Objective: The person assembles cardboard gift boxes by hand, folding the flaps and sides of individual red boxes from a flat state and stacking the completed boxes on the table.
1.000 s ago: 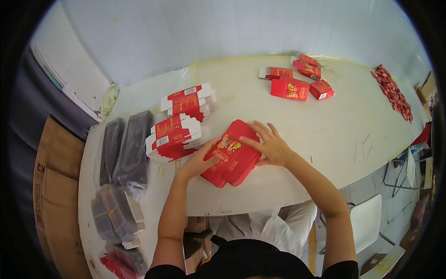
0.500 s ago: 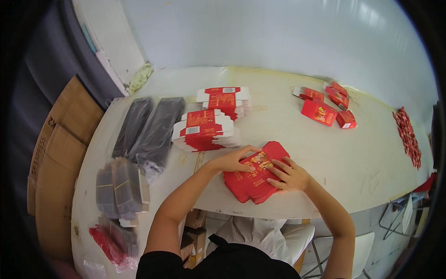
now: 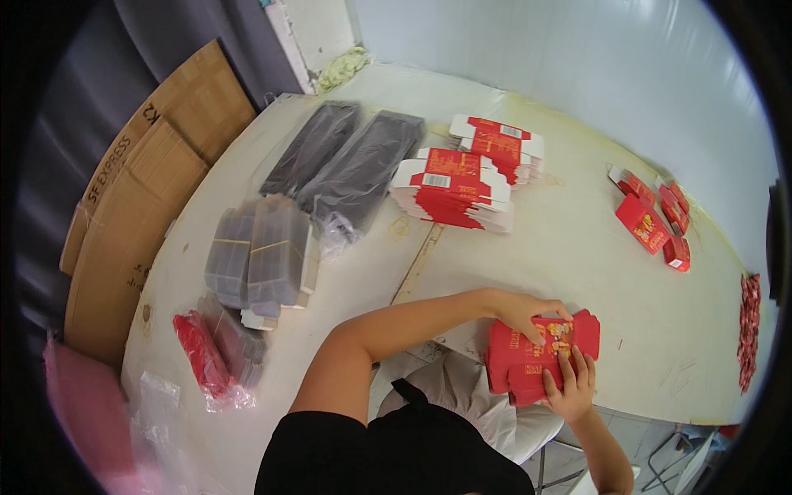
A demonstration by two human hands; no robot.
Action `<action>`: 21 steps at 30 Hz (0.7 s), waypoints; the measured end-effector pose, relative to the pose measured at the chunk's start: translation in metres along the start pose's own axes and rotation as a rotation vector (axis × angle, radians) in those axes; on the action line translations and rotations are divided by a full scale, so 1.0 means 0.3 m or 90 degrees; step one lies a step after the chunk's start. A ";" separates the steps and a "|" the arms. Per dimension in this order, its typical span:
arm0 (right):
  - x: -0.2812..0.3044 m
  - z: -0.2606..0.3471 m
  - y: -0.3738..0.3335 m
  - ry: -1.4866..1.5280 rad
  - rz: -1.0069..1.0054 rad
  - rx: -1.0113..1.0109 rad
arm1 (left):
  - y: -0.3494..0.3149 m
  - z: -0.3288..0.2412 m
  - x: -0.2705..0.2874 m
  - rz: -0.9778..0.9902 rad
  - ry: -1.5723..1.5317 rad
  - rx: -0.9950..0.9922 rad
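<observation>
A stack of flat, unfolded red cartons (image 3: 525, 368) with yellow print and cartoon figures lies at the table's front edge. My left hand (image 3: 528, 312) grips its far left side, thumb bent over the top carton and fingers along the far edge. From the near right, my right hand (image 3: 572, 384) holds the same stack, its fingers spread over the printed face and its palm against the side. Beyond my left hand sit two more piles of flat red and white cartons, one nearer (image 3: 454, 188) and one farther back (image 3: 500, 147).
Folded-up red boxes (image 3: 643, 223) lie at the far right, with a heap of small red packets (image 3: 748, 330) nearer. On the left are dark plastic-wrapped packs (image 3: 367, 165), banded clear plastic sleeves (image 3: 276, 254) and a red bag (image 3: 201, 355). Large cardboard (image 3: 132, 223) leans at the table's left.
The view has swung left, so the table's contents appear farther right. Both my hands stay on the red carton stack, and my fingers have shifted only slightly on it.
</observation>
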State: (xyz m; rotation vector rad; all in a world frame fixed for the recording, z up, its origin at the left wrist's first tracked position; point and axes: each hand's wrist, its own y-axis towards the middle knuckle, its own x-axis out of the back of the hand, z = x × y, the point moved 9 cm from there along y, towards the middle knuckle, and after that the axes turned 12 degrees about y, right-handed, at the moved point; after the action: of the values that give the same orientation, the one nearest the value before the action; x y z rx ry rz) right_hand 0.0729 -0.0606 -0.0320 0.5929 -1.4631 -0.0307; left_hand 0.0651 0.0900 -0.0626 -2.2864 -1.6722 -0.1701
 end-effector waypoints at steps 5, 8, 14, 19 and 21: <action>0.136 -0.050 0.154 0.078 0.121 -0.007 | 0.006 0.014 -0.020 -0.063 -0.018 -0.069; 0.187 -0.167 0.317 0.282 0.230 -0.095 | 0.009 0.053 -0.023 -0.098 -0.132 -0.052; -0.052 -0.365 0.462 0.861 0.560 -0.411 | -0.062 0.173 0.101 -0.445 -0.032 -0.126; -0.272 -0.519 0.442 0.727 0.601 -0.462 | -0.310 0.155 0.168 -0.800 0.149 0.029; -0.291 -0.602 0.381 0.662 0.505 -0.491 | -0.351 0.118 0.179 -0.802 0.091 0.005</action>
State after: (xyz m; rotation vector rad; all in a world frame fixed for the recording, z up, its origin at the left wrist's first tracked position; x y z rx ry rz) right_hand 0.1919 0.1344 -0.0658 -0.5809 -0.4851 0.2860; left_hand -0.0206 0.1790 -0.0636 -0.8555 -2.6989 -0.5453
